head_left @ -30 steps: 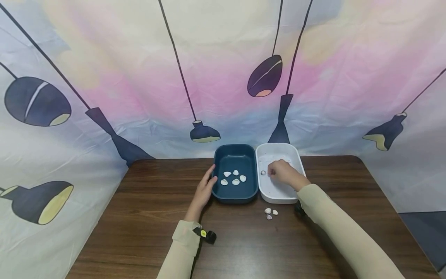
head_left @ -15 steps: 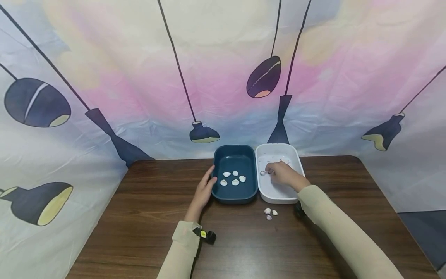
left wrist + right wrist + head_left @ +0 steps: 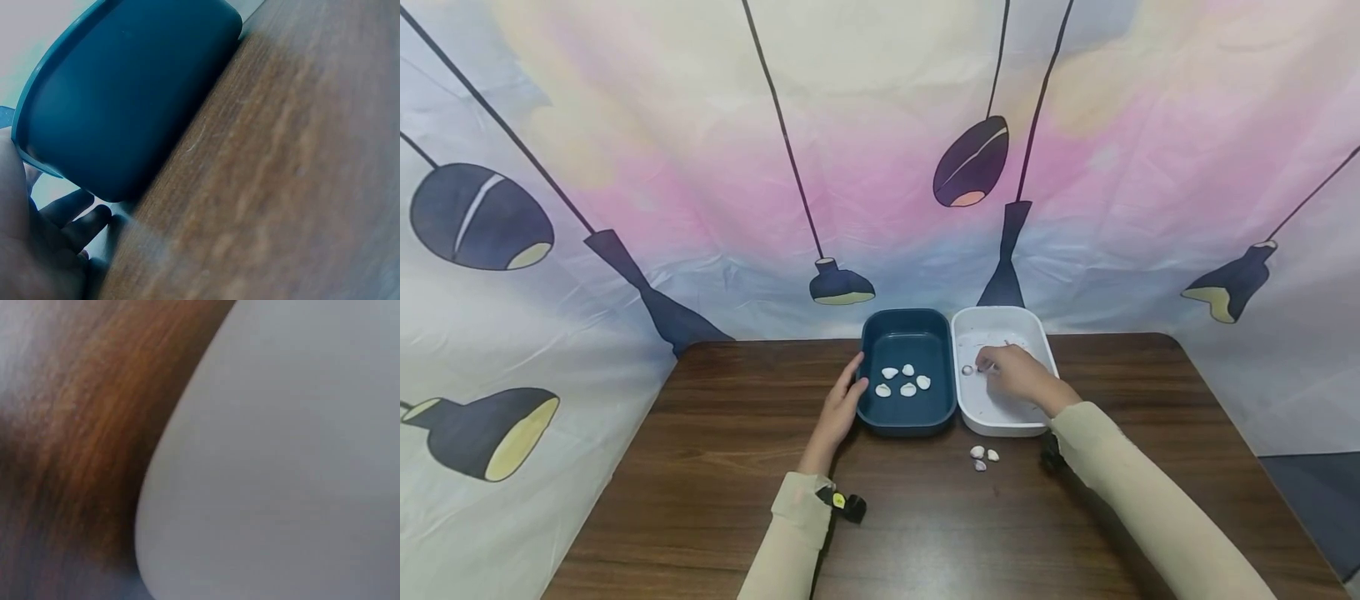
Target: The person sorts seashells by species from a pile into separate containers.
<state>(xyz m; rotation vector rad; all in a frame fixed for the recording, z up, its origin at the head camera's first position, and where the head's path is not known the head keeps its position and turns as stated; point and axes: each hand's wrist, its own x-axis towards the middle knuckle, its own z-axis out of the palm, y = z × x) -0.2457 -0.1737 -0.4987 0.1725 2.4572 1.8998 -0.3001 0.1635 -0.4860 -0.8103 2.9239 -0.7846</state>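
In the head view, my left hand (image 3: 842, 404) rests with its fingers along the left side of the dark blue tray (image 3: 906, 423). The left wrist view has that tray (image 3: 137, 81) up close, my thumb by its rim and fingertips (image 3: 97, 219) at its lower side. Several white seashells (image 3: 907, 389) lie inside it. My right hand (image 3: 1018, 373) reaches into the white tray (image 3: 1000, 427), fingers bent at a small shell (image 3: 980, 369). Whether they pinch it is too small to tell. Left of it lies another small shell (image 3: 967, 370).
Three small shells (image 3: 977, 452) lie on the brown wooden table (image 3: 925, 533) in front of the white tray. Both trays stand side by side at the table's back edge, against a printed cloth (image 3: 880, 167). The white tray's wall (image 3: 269, 456) fills most of the right wrist view.
The small shell by my right fingers, hidden a second ago, now shows beside the fingertips. My right hand and forearm have shifted slightly right. The left hand stays at the blue tray.
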